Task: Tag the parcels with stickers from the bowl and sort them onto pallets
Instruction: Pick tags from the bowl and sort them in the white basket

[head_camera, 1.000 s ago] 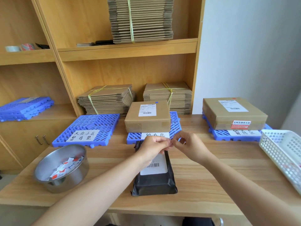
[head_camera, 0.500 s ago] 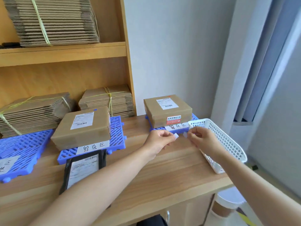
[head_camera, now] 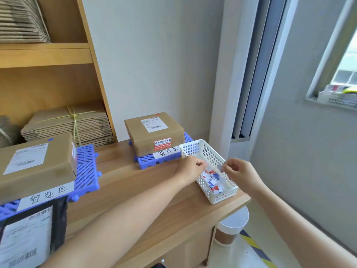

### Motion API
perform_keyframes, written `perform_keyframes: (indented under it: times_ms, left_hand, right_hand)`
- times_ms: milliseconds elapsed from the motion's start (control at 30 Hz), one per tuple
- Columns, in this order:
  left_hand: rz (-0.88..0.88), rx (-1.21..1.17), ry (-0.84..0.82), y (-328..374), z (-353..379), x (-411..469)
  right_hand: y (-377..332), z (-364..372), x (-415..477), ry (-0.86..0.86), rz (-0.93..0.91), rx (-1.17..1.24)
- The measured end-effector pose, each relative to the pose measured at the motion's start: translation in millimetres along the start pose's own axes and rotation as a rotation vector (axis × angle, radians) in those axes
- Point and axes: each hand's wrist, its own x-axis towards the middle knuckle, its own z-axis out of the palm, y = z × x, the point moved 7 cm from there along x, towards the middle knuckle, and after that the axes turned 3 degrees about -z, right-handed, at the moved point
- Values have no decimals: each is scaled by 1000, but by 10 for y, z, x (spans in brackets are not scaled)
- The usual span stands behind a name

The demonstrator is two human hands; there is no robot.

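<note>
Both hands have swung right, over the basket [head_camera: 226, 196] of scraps: right hand [head_camera: 239, 171] grip pinching a pale slip [head_camera: 220, 168], left hand [head_camera: 190, 169] curled, contents unclear. Best now, by the look of it, is to drop the slip well inside and keep any sticker uncreased for the parcel [head_camera: 58, 219] at the bench [head_camera: 144, 190] near-left.

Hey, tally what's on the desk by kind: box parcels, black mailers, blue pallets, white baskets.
Cardboard box parcels: 2
Black mailer bags: 1
Blue pallets: 2
White baskets: 1
Total: 6
</note>
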Motion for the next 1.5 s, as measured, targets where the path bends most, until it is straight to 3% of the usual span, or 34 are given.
perform_keyframes:
  times_ms: [200,333,467,600,1033,1333,1500]
  left_hand:
    - [54,-81,21,-2,-88,-101]
    - [-27,-240,23,-135,-301,-305]
    - [-186,-381,-23,-402,-671,-600]
    - [-294,-512,36,-739,-1241,-1043]
    - [-471,-544,185,-1997,-2618,-2624]
    - [-520,-597,222,-2370,-2729,-3061]
    - [-490,-604,235,-2430,-2724,-3076]
  right_hand:
    - [-98,69,-50,-18,-14,-40]
    - [-301,302,-129,-20,-80,-29]
    - [-712,726,-259,-15,-255,-81]
    - [-1209,1218,-495,24,-489,-53]
    - [-2441,2820,-1543,-21,-1216,-201]
    - [-2713,3182,-1878,-7,-1439,-230]
    - [-2750,3306,-1875,-42,-1477,-225]
